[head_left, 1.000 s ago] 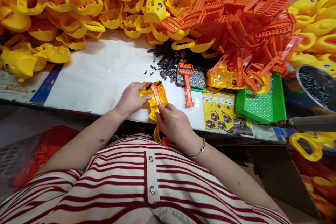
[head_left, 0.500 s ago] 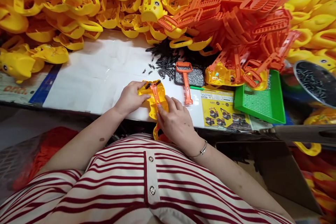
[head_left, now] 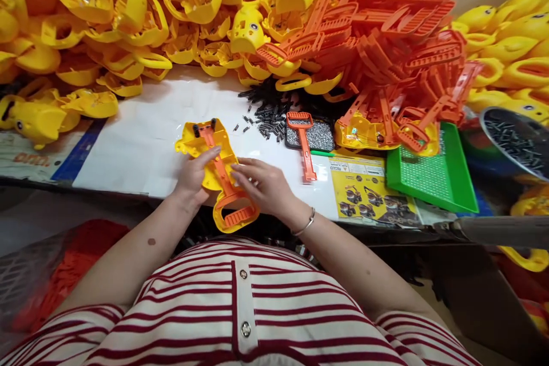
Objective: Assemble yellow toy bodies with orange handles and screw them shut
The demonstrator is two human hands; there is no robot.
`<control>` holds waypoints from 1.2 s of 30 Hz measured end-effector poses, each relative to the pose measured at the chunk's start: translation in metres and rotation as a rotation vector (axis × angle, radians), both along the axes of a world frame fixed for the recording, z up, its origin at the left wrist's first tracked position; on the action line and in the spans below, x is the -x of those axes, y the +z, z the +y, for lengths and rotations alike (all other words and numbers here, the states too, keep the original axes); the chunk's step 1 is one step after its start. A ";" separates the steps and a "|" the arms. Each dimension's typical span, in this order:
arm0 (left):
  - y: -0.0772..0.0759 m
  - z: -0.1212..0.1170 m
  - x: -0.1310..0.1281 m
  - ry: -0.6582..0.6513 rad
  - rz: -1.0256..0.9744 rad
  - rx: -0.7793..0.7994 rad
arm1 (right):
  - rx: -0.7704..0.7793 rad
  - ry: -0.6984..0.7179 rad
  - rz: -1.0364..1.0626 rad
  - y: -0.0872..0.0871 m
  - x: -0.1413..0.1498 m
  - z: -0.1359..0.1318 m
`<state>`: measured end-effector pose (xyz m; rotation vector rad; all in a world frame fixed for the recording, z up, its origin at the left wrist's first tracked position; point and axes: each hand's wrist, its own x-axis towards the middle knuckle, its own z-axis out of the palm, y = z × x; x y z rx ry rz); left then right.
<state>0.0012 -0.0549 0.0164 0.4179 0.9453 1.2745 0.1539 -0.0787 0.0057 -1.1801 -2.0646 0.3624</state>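
Observation:
A yellow plastic toy shell half (head_left: 223, 146) with a looped handle lies hollow side up between my hands, over the table's front edge. Inside it runs an orange handle piece (head_left: 221, 172), its ridged grip in the loop, with small black parts at its far end. My left hand (head_left: 191, 181) grips the shell's left side, thumb across the orange piece. My right hand (head_left: 268, 186) has its fingers closed at the shell's right edge, by the handle. Another orange handle piece (head_left: 304, 151) rests right of my hands, its grip on a black tray of small metal screws (head_left: 321, 136).
Yellow shell halves (head_left: 124, 6) are heaped along the back. Orange handle pieces (head_left: 394, 28) pile up at the back right. Loose black parts (head_left: 270, 117) lie mid-table. A green basket (head_left: 433, 174) and a tub of screws (head_left: 517, 140) stand at the right.
The yellow shell has moved left and up, and turned so its handle loop shows. Both hands moved with it, the right one sliding to the shell's right edge.

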 end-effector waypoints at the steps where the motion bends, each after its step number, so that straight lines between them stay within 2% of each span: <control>1: 0.003 0.003 0.005 0.011 -0.026 0.037 | 0.015 -0.004 -0.035 0.007 -0.001 0.015; 5: 0.019 0.006 0.015 0.002 -0.033 0.174 | 0.083 -0.138 -0.336 0.022 -0.002 0.082; 8: 0.023 0.005 0.011 -0.005 0.016 0.175 | 0.055 0.015 -0.627 0.020 0.007 0.118; 10: 0.021 0.005 0.009 -0.017 0.034 0.154 | 0.018 0.116 -0.696 0.016 0.013 0.131; 13: 0.014 0.007 0.010 -0.038 0.034 0.141 | 0.037 0.085 -0.526 0.012 0.012 0.139; 16: 0.010 0.009 0.011 -0.058 0.008 0.148 | 0.093 -0.044 -0.250 0.011 0.003 0.136; 19: 0.009 0.009 0.009 -0.074 -0.001 0.161 | 0.218 -0.077 0.270 0.012 -0.002 0.116; 21: 0.010 0.009 0.007 -0.078 0.010 0.152 | 0.361 -0.021 0.622 0.013 0.002 0.096; 23: 0.012 0.009 0.006 -0.070 0.027 0.129 | 0.500 0.043 0.835 0.014 0.011 0.079; 27: 0.011 0.009 0.003 -0.042 0.041 0.085 | 0.628 0.092 0.951 0.012 0.031 0.064; 36: 0.005 0.012 0.005 -0.128 0.005 0.054 | 0.512 0.062 0.881 0.002 0.032 0.067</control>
